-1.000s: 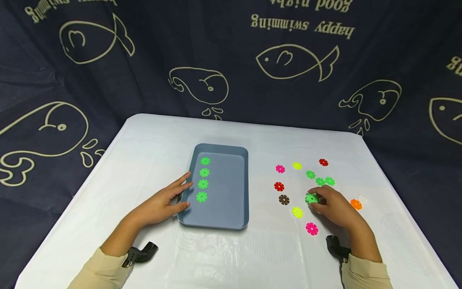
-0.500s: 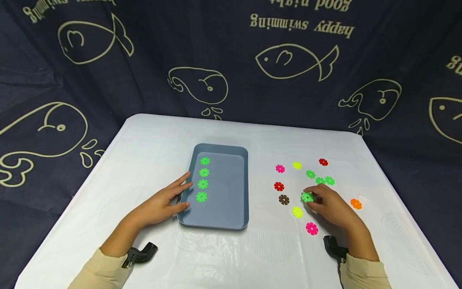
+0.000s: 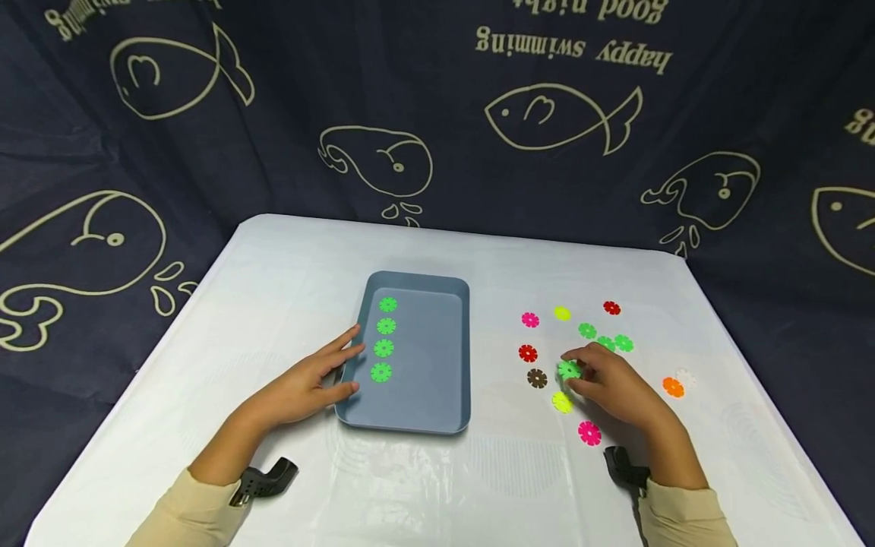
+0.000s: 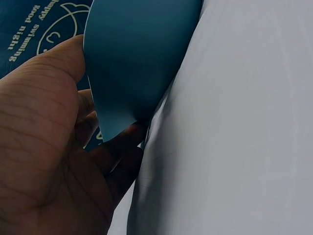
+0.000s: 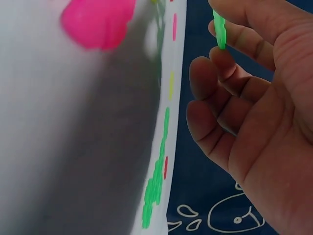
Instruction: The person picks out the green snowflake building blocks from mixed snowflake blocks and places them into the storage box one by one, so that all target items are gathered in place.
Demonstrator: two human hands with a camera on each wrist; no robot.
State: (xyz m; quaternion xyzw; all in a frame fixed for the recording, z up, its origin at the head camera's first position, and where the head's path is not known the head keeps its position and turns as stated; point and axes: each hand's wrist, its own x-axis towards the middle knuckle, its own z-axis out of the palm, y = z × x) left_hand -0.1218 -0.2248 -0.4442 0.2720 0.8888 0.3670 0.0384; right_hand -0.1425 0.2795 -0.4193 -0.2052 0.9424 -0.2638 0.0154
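Observation:
My right hand (image 3: 611,384) pinches a green notched disc (image 3: 569,370) between thumb and fingers over the right part of the table; the right wrist view shows this disc (image 5: 220,30) edge-on between the fingertips. My left hand (image 3: 301,389) rests at the left wall of a blue-grey tray (image 3: 431,365), fingers spread on its rim. In the left wrist view, the thumb and fingers of that hand (image 4: 58,132) lie about the tray's wall (image 4: 137,54). Inside the tray, several green discs (image 3: 383,348) stand in a column along the left side.
Around my right hand lie loose discs: brown (image 3: 537,378), red (image 3: 528,353), yellow (image 3: 562,402), pink (image 3: 589,433), orange (image 3: 673,387) and white (image 3: 687,377). More green discs (image 3: 623,343) lie behind it. A dark patterned cloth (image 3: 437,99) hangs beyond the white table (image 3: 287,258).
My right hand has moved left with the green disc, towards the brown and red discs. My left hand and the tray have stayed in place.

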